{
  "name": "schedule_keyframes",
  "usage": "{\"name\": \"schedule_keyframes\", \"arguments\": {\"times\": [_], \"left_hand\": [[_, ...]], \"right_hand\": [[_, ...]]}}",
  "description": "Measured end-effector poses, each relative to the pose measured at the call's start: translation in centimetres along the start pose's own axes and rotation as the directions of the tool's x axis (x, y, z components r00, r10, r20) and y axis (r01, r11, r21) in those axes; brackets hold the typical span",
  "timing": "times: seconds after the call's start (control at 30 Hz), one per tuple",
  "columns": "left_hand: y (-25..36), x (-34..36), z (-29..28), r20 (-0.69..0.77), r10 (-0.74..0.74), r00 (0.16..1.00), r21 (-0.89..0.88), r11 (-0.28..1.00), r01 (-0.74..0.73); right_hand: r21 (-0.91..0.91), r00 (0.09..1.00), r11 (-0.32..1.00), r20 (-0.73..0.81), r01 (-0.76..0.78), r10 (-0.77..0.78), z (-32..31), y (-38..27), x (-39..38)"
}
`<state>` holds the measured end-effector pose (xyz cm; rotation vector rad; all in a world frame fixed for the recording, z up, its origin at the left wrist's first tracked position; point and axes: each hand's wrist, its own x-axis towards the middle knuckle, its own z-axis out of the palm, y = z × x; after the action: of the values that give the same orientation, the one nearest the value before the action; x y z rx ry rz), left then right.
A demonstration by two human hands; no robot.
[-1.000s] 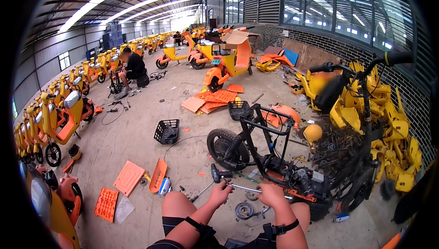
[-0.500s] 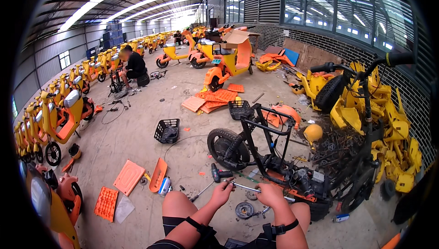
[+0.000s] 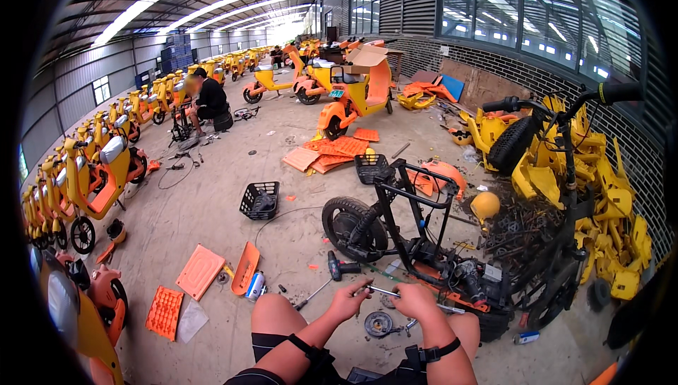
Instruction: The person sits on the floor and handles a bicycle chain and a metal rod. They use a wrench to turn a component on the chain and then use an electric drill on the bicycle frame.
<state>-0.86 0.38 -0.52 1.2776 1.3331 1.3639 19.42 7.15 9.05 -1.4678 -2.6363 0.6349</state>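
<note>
My left hand (image 3: 349,301) is closed on the left end of a thin shiny metal rod (image 3: 383,291), held above my knees. My right hand (image 3: 415,301) pinches the other end, so only a short length shows between them. The exact kind of tool is too small to tell. Just beyond the hands a stripped scooter frame (image 3: 417,205) stands on its wheels. A cordless drill (image 3: 342,266) lies on the floor, with a long-shafted screwdriver (image 3: 313,294) near my left knee. Between my legs sits a round dark metal part (image 3: 378,324).
Black baskets (image 3: 259,201) and orange panels (image 3: 200,272) lie ahead and left. A spray can (image 3: 256,285) is beside my left knee. Yellow body parts (image 3: 611,222) are heaped at the right. Scooters (image 3: 99,180) line the left, where another person (image 3: 209,99) sits working.
My left hand has shifted right toward my right hand, and less of the metal rod shows between them. My right hand has barely moved.
</note>
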Motion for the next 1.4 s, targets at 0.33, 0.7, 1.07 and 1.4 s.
{"name": "schedule_keyframes", "arguments": {"times": [0.33, 0.7, 1.07, 1.4], "left_hand": [[-0.1, -0.1, -0.3, 0.004, 0.014, 1.000, -0.045, 0.999, -0.014], [-1.9, 0.6, -0.3, -0.053, 0.103, 0.993, -0.172, 0.979, -0.110], [-1.3, 0.2, -0.6, 0.061, -0.005, 0.998, -0.026, 1.000, 0.006], [0.1, -0.3, -4.2, -0.171, -0.097, 0.980, -0.082, 0.993, 0.084]], "right_hand": [[0.020, 0.992, 0.998, -0.112, 0.060, -0.057, 0.9, -1.5, 0.2], [0.043, 0.981, 0.996, -0.178, 0.080, -0.071, 0.5, -1.4, 0.1], [0.165, 0.961, 0.983, -0.274, 0.085, -0.038, -1.0, -1.9, -1.5], [0.196, 0.920, 0.975, -0.392, 0.107, -0.022, -1.6, -1.5, -2.8]]}}
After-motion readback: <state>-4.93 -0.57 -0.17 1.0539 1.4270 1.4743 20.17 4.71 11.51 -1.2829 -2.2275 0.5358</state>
